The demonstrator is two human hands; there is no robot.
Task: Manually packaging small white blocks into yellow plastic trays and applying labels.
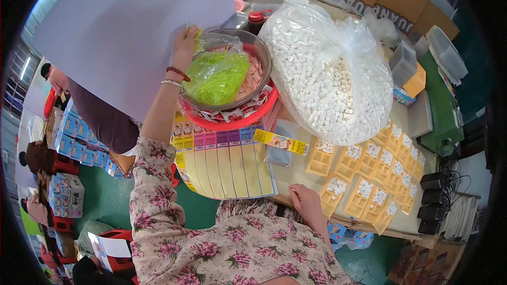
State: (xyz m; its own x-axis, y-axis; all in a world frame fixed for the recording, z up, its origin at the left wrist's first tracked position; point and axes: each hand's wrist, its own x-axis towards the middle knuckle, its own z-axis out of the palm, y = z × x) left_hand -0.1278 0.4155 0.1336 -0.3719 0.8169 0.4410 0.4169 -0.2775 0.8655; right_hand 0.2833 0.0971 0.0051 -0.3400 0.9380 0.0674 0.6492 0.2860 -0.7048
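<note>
My left hand reaches to the left rim of a metal bowl. Its fingers close on the edge of a clear plastic bag full of bright green pieces, though the fingertips are partly hidden. Pink pieces lie beside the bag in the same bowl. Under this bowl is a red basin with small printed packets in it. My right hand rests by the table's front edge, fingers curled in, nothing showing in them. Nearest to it are yellow compartment trays, several holding white cubes.
A big clear bag of white cubes fills the table's middle. Printed card sheets lie at the front, a yellow strip to their right. A large white board stands at left. Other people work along the far left, among stacked blue boxes.
</note>
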